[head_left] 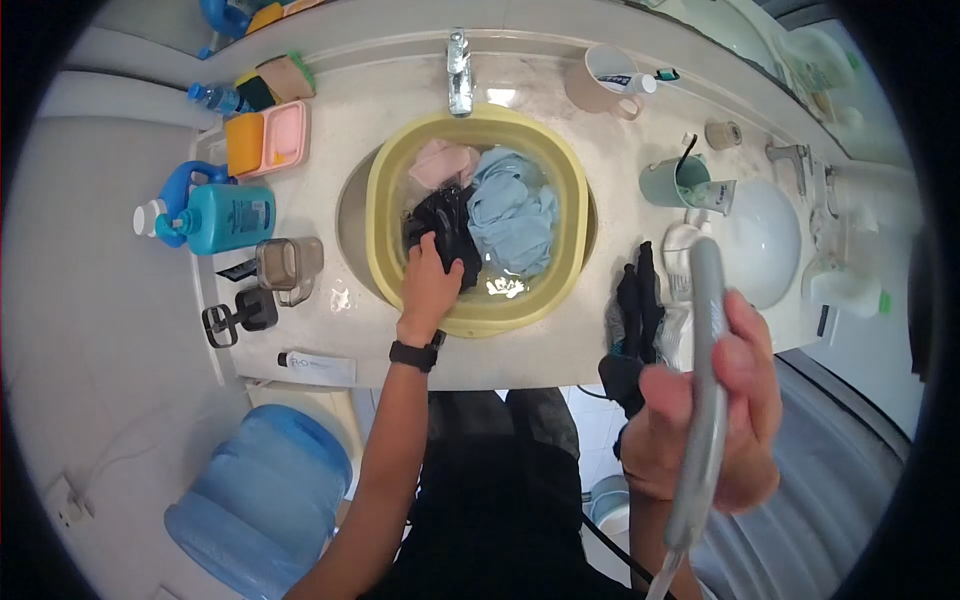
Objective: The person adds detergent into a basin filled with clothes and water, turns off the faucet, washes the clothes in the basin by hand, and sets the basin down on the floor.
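Observation:
A yellow plastic basin (577, 200) stands in the sink under the tap, with water in it. Inside lie a black cloth (452, 225), a light blue cloth (512, 215) and a pale pink cloth (443, 163), all wet. My left hand (432, 285) rests on the black cloth, fingers apart and pressing into it; a dark watch is on that wrist. Raised close to the camera at the right, my right hand (745, 410) is closed around a long grey handle (705, 380). A thin clear tube or cord runs from the handle's lower end; its exact kind is unclear.
The chrome tap (459, 75) rises behind the basin. Teal and blue bottles (230, 218) and a pink soap box (287, 135) stand left. Right are a pink mug (590, 85), a green cup (660, 187) and dark socks (637, 300). A water jug (265, 500) sits below.

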A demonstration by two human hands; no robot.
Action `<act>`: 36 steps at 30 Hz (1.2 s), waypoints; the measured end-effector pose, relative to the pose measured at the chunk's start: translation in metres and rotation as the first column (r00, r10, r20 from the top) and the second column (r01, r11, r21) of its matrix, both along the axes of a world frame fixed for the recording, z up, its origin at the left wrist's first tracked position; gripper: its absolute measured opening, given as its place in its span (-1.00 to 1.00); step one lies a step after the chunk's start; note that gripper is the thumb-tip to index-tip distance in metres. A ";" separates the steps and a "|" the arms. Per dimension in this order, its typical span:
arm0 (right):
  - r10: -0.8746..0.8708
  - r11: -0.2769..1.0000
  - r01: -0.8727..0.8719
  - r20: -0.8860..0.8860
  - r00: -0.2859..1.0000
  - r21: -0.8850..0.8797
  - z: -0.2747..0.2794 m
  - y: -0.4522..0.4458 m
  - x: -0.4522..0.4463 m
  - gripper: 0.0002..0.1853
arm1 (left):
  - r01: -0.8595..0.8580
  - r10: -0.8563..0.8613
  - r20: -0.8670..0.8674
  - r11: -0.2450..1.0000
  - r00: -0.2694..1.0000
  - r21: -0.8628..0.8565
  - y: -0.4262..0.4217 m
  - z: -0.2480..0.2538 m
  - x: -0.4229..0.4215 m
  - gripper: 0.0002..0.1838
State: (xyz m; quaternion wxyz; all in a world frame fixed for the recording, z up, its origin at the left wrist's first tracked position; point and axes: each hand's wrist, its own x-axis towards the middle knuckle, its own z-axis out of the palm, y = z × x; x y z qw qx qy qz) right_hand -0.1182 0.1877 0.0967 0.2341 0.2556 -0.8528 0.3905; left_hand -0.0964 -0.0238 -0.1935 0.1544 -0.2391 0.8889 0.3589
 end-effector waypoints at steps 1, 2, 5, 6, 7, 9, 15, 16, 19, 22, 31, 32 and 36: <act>-0.002 1.000 0.002 -0.009 1.000 -0.001 0.001 0.000 0.001 0.04 | 0.002 -0.002 -0.027 1.000 1.000 -0.006 0.000 -0.003 0.001 -0.31; 0.035 0.999 -0.035 -0.017 0.999 -0.025 0.004 -0.001 0.004 0.04 | 0.000 0.000 -0.053 1.000 0.999 -0.014 -0.001 -0.004 0.003 -0.32; 0.136 0.983 -0.135 -0.004 0.991 -0.128 -0.008 -0.005 0.003 -0.09 | -0.016 0.014 -0.073 0.999 0.997 -0.032 0.003 -0.001 0.004 -0.26; 0.184 0.970 -0.165 0.090 0.979 -0.179 -0.011 -0.003 0.016 -0.16 | -0.021 0.016 -0.100 0.999 0.995 -0.041 0.003 0.000 0.004 -0.26; 0.237 0.954 -0.193 0.184 0.954 -0.230 -0.010 -0.006 0.017 -0.23 | -0.027 0.021 -0.118 0.998 0.993 -0.052 0.004 0.001 0.005 -0.23; 0.319 0.924 -0.279 0.126 0.939 -0.261 -0.002 -0.015 0.019 -0.30 | -0.031 0.024 -0.127 0.998 0.992 -0.054 0.008 -0.005 0.006 -0.20; 0.232 0.967 -0.207 0.173 0.957 -0.149 0.003 -0.014 0.027 -0.33 | -0.040 0.037 -0.082 0.999 0.996 -0.030 0.005 0.001 0.003 -0.18; 0.255 0.957 -0.222 0.180 0.950 -0.187 0.002 -0.015 0.026 -0.34 | -0.031 0.029 -0.079 0.999 0.996 -0.029 0.005 0.001 0.002 -0.16; 0.381 0.887 -0.319 0.136 0.915 -0.334 0.004 -0.013 0.030 -0.18 | -0.048 0.047 -0.101 0.999 0.994 -0.010 0.006 -0.001 0.002 -0.04; 0.355 0.923 -0.287 0.282 0.891 -0.255 -0.001 -0.012 0.025 -0.27 | 0.012 -0.016 -0.119 0.999 0.993 -0.036 0.006 0.023 -0.002 0.19; 0.450 0.863 -0.361 0.212 0.868 -0.354 -0.017 -0.007 0.023 -0.15 | 0.152 -0.136 0.121 0.979 0.983 -0.135 0.003 -0.012 -0.019 0.21; 0.423 0.852 -0.298 0.232 0.876 -0.431 -0.002 -0.014 0.032 -0.16 | 0.145 -0.132 0.084 0.975 0.988 -0.170 0.002 -0.017 -0.021 -0.01; 0.519 0.811 -0.355 0.293 0.803 -0.464 -0.019 -0.020 0.023 -0.37 | 0.141 -0.127 0.119 0.983 0.985 -0.117 -0.004 -0.016 -0.019 -0.58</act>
